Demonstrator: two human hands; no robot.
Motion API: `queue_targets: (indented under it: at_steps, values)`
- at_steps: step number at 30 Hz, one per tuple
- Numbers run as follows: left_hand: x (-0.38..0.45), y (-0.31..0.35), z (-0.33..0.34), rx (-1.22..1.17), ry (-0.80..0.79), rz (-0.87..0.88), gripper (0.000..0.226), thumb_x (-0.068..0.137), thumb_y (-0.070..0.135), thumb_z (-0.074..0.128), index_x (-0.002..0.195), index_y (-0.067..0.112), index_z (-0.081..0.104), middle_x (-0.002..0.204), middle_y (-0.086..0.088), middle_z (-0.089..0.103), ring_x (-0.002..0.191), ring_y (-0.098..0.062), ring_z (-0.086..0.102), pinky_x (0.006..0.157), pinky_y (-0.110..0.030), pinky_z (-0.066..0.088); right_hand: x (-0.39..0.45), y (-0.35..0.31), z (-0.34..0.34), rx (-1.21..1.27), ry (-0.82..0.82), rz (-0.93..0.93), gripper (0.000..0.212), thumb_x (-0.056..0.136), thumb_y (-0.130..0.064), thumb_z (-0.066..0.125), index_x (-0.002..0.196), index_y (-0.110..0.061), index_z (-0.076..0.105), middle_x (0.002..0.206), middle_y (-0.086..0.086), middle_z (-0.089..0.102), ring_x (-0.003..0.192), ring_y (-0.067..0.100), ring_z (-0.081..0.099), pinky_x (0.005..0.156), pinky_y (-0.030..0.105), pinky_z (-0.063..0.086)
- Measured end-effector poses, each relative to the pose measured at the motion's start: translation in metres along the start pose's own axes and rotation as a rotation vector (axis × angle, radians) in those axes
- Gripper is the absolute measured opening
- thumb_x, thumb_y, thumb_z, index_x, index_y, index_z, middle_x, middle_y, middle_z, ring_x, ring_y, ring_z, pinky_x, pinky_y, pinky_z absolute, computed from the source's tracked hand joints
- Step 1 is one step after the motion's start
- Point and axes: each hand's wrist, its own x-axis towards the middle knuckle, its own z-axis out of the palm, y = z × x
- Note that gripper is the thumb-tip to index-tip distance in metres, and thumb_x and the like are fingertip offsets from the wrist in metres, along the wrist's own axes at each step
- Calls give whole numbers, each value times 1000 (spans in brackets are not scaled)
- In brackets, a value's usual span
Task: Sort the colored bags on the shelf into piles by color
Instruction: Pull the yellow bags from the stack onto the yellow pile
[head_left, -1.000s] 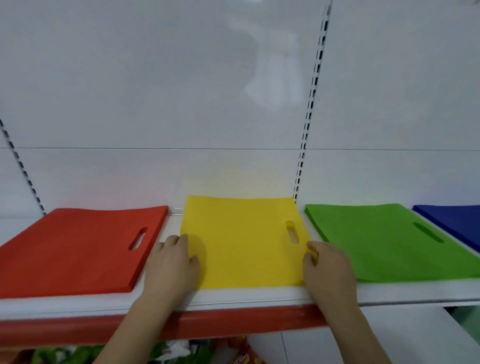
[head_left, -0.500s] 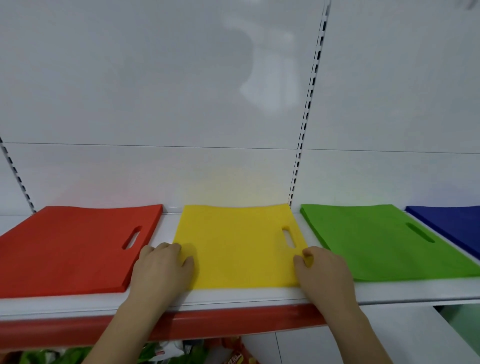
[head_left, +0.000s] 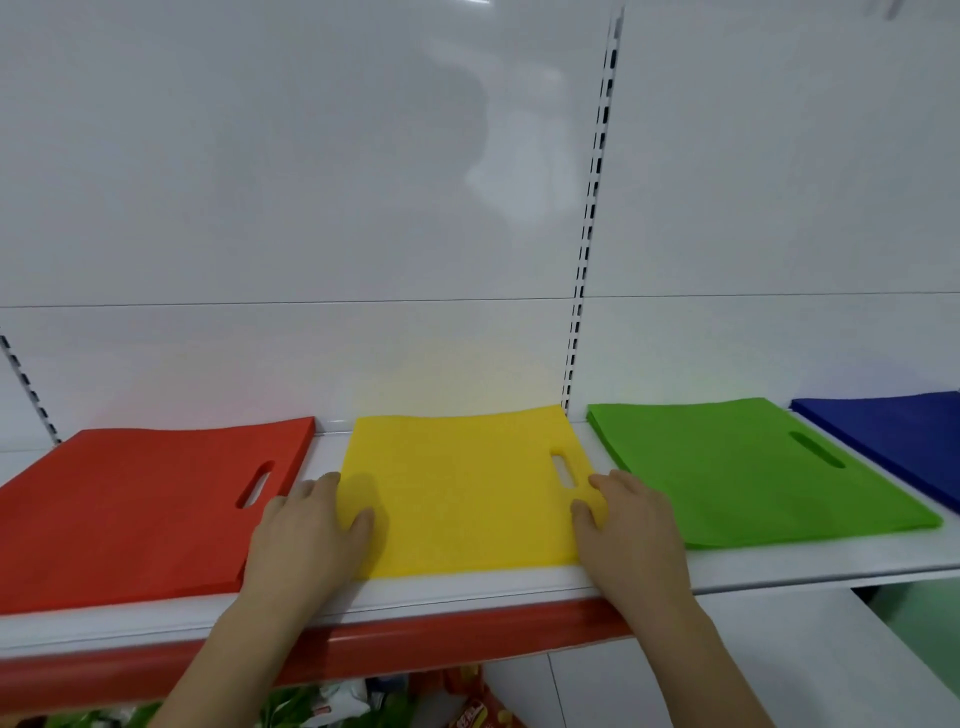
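Note:
Four flat piles of bags lie side by side on the white shelf (head_left: 779, 569): red (head_left: 130, 509) at the left, yellow (head_left: 462, 488) in the middle, green (head_left: 743, 467) to its right, blue (head_left: 893, 436) at the far right. My left hand (head_left: 306, 535) rests against the yellow pile's left edge, thumb on top. At the pile's right edge, beside the handle slot, my right hand (head_left: 634, 525) holds the stack with its thumb on top; whether its fingers curl under the edge is hidden.
The shelf has a red front strip (head_left: 415, 644) and a white back wall with a slotted upright (head_left: 587, 260). Below the shelf, packaged goods (head_left: 363, 706) show. Bare shelf gaps separate the piles.
Both hands stay at the yellow pile's two sides. The pile has shifted a little toward the back wall and squared up between the red and green piles.

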Motion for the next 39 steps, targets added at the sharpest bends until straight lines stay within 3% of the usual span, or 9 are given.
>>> queue_targets:
  at_steps: [5,9,16,19,25,30,39]
  values:
    - [-25,4,-6,-189,287,85,48,89,28,65,132,10,55,120,-9,64,106,-31,58,82,-46,51,-13,-11,-1,169,189,-129,38,94,-28,58,129,-14,61,135,4,57,125,24,46,103,38,39]
    - [-41,-13,-18,-185,407,127,38,93,31,55,124,10,61,116,-8,66,107,-33,58,85,-49,50,-29,-35,9,236,233,-239,37,95,-29,57,129,-16,61,132,2,58,125,21,48,102,38,43]
    - [-74,-73,-56,-233,456,48,38,93,31,58,128,15,59,124,-2,62,117,-22,52,96,-47,47,-65,-104,27,238,190,-392,45,92,-35,51,131,-14,59,135,4,56,127,22,48,103,43,45]
    - [-91,-113,-78,-263,488,23,41,94,36,55,131,17,57,127,0,60,121,-19,49,99,-44,46,-86,-147,40,210,149,-444,47,93,-39,48,130,-13,60,134,3,57,125,20,48,104,38,42]
    - [-127,-223,-123,-218,500,-55,43,94,39,53,132,20,55,126,3,59,118,-16,49,96,-39,46,-151,-257,70,239,78,-510,42,93,-36,59,128,-13,62,127,2,62,120,19,53,103,33,39]
    - [-157,-319,-151,-181,524,-129,45,96,44,47,133,20,54,127,4,58,120,-15,49,98,-38,45,-200,-341,107,281,-34,-600,47,95,-39,53,135,-16,55,135,-1,57,128,16,48,111,35,36]
    - [-169,-455,-190,-142,573,-316,43,95,39,53,135,22,53,131,5,56,125,-15,47,101,-41,45,-236,-479,172,499,13,-795,38,93,-28,60,122,-4,64,116,6,66,113,22,58,98,32,45]
